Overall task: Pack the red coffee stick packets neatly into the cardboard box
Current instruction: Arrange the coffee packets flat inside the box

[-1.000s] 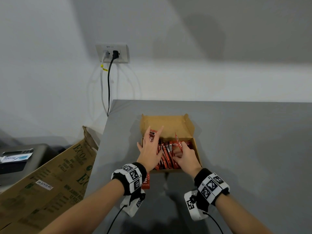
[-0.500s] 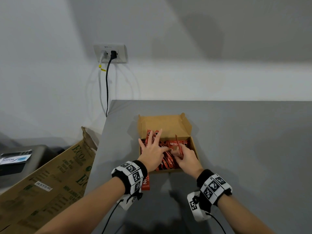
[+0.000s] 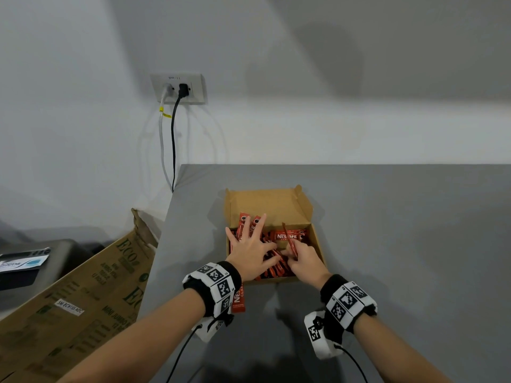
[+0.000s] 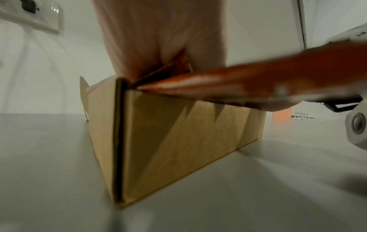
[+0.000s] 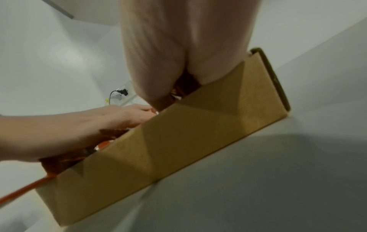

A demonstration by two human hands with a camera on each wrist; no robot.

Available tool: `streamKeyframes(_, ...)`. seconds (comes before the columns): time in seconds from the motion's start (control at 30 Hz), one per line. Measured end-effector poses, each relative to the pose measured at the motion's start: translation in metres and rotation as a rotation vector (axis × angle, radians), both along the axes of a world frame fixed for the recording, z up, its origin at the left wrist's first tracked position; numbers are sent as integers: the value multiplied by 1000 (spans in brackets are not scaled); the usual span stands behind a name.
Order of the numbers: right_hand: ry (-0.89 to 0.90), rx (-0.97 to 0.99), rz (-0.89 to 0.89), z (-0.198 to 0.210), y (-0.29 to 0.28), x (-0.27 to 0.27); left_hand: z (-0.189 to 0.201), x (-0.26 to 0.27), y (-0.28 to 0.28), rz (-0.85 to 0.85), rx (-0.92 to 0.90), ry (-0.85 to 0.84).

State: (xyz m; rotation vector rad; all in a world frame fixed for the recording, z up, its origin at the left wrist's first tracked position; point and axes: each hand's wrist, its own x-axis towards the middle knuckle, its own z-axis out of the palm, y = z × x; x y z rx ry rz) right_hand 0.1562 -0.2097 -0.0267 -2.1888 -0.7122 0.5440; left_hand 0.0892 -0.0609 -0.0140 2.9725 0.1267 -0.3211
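An open cardboard box [image 3: 272,201] sits on the grey table [image 3: 401,230] and holds several red coffee stick packets [image 3: 289,235]. My left hand [image 3: 249,244] lies flat with spread fingers, pressing on the packets in the box's left half. My right hand [image 3: 302,257] pinches one red packet [image 3: 289,239] that stands up on edge over the box's middle. One more red packet [image 3: 238,299] lies on the table just in front of the box, partly under my left wrist. Both wrist views show the box's outer wall [image 4: 178,141] [image 5: 168,141] from low down, with my palms above it.
A large brown carton [image 3: 69,308] leans against the table's left edge. A wall socket [image 3: 178,88] with two cables sits above the table's back left corner. A dark device with a card on it [image 3: 25,265] stands at the far left.
My left hand has lowered and spread flat onto the packets. My right hand has shifted slightly toward the box's middle with the upright packet.
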Motion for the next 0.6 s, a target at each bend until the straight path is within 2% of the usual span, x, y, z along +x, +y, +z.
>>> streamKeyframes(0.07, 7, 11, -13, 4, -1, 2, 0, 1, 0, -9, 21, 8)
streamKeyframes(0.17, 29, 204, -114, 13, -3, 7, 1, 1, -1, -9, 18, 26)
streamKeyframes(0.23, 66, 254, -84, 23, -5, 12, 2, 1, -1, -5, 17, 28)
streamKeyframes(0.3, 13, 235, -38, 28, -4, 15, 2, 1, -1, -4, 20, 30)
streamKeyframes(0.4, -162, 150, -13, 31, -5, 13, 1, 1, -1, -4, 20, 27)
streamKeyframes(0.47, -197, 147, 3, 27, -6, 12, 0, 0, -1, -5, 22, 22)
streamKeyframes(0.6, -274, 161, -90, 20, -11, 11, -1, 0, -1, -8, 30, 14)
